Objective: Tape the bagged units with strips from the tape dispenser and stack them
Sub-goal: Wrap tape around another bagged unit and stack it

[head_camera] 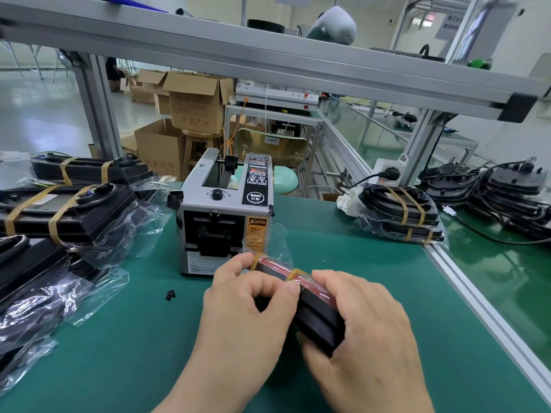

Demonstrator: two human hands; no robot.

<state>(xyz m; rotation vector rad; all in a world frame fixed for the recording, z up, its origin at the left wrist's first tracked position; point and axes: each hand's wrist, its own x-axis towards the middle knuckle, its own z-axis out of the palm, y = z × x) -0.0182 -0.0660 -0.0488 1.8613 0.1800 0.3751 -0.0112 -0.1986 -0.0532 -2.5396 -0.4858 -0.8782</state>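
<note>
A black bagged unit (316,320) stands on edge over the green mat, just in front of the grey tape dispenser (226,213). Two tan tape strips (293,274) cross its top edge. My left hand (250,305) grips the unit's near left side, thumb pressing by a strip. My right hand (357,329) holds its right side with curled fingers. Taped units lie stacked at the left (68,210) and at the right (399,216).
Bagged units without tape (38,287) lie at the near left. A pile of bare black units with cables (507,192) sits far right past the aluminium rail (477,299). A small black scrap (170,295) lies on the mat. A power socket (387,174) stands behind.
</note>
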